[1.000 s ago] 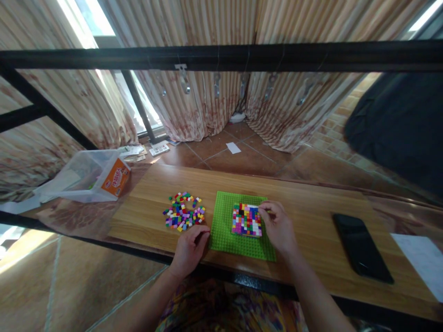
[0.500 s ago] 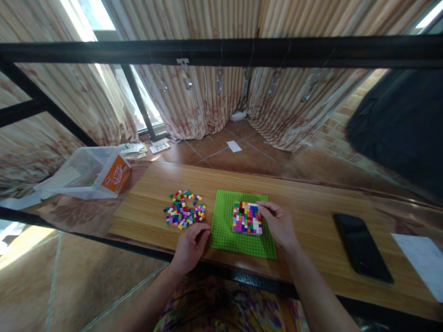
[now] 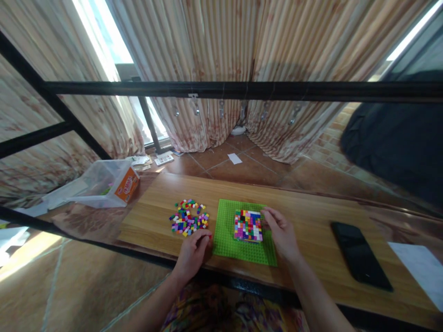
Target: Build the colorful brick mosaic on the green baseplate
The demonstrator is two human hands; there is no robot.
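Observation:
My left hand [image 3: 192,255] is at the table's front, between the brick pile and the green baseplate. Its thumb and forefinger pinch a small red brick [image 3: 209,236]. A square block of many-coloured building bricks [image 3: 248,226] sits on the green baseplate [image 3: 224,251], several colours mixed over its top. At this block's right side is my right hand [image 3: 283,234], its fingers slightly apart and nothing visible between them. Loose small bricks [image 3: 188,219] in many colours lie heaped on the wood left of the baseplate.
A black phone [image 3: 361,255] lies on the wooden table [image 3: 308,221] at the right, with a white paper [image 3: 418,267] beyond it. On the left stands a clear plastic bin [image 3: 104,184] with an orange label. A black metal bar [image 3: 228,90] crosses in front of the curtains.
My right hand has drawn back slightly from the top right corner of the brick block. My left hand keeps its pinch near the baseplate. The view has tilted up a little.

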